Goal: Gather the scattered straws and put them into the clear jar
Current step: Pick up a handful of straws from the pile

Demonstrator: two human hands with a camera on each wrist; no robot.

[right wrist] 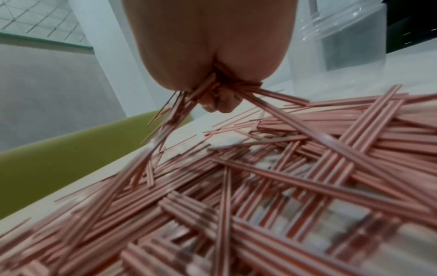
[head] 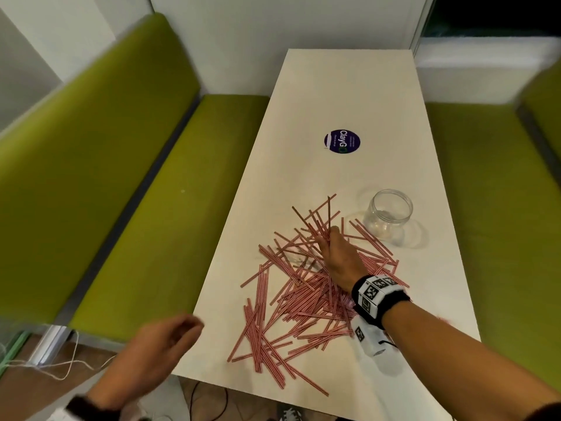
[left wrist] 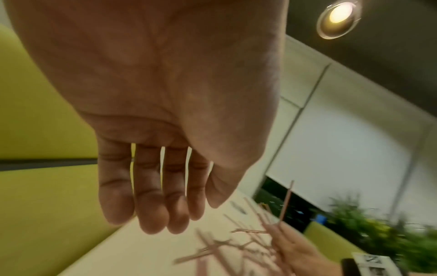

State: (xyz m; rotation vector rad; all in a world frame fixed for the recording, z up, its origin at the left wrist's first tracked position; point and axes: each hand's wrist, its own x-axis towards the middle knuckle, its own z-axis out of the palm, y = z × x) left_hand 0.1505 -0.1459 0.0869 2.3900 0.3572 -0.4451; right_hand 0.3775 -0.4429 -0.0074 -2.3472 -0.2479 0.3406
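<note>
The clear jar [head: 390, 215] stands empty at the far right of the surface [head: 349, 95]; nearly all straws [head: 291, 302] lie scattered beside it. The right hand [head: 341, 259] has its fingers [right wrist: 220, 104] closed on a first bunch, while the left hand [head: 158, 341] hovers loosely open, holding nothing.

Café or office booth, green padded benches [head: 127, 165] flanking a white table [head: 349, 95], recessed ceiling light [left wrist: 339, 15]
</note>
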